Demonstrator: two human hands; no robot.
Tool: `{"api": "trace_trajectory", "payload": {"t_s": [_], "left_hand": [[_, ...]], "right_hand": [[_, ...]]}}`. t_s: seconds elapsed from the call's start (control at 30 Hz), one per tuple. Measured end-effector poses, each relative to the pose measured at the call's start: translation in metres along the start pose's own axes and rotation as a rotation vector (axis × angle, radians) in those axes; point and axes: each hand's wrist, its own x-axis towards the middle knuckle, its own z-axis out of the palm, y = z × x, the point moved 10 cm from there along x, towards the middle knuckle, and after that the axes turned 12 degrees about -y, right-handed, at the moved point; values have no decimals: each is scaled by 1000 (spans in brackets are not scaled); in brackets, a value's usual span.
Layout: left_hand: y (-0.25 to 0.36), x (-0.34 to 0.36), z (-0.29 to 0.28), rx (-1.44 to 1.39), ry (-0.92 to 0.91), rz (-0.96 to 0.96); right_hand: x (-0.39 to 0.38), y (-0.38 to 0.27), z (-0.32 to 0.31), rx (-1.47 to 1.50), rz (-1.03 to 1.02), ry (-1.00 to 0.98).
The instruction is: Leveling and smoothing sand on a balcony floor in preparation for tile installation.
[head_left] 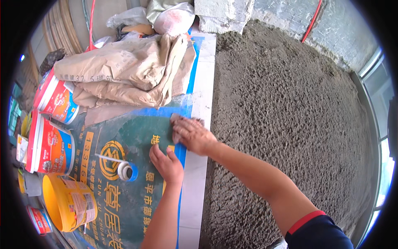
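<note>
My right hand (188, 133) presses on a crumpled greyish-brown rag (176, 119), over blue tape (180, 152) along the edge of a pale tile strip (193, 182). My left hand (165, 164) hovers at or rests on the green printed floor covering (139, 198) just left of the tape, fingers apart and slightly curled, holding nothing visible; whether it touches the covering is hard to tell. Nearby on that covering is a roll (128, 172) with a blue rim and a white strip trailing from it.
Grey granular mortar (282, 128) covers the right side up to a rough wall (298, 20) and a metal frame (369, 116). Folded paper sacks (120, 66) lie at upper left. Red-and-white buckets (54, 147) and a yellow bucket (60, 201) line the left; plastic bags (170, 18) sit at the back.
</note>
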Motion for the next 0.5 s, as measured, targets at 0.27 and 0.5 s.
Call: {"api": "trace_trajectory", "payload": {"t_s": [0.27,0.5], "left_hand": [[29,19,27,395,-26,-105],[32,24,34,497,-98,-123]], "right_hand": [[54,160,-57,-3,390,171],[107,242,-86,-21,471,264]]}}
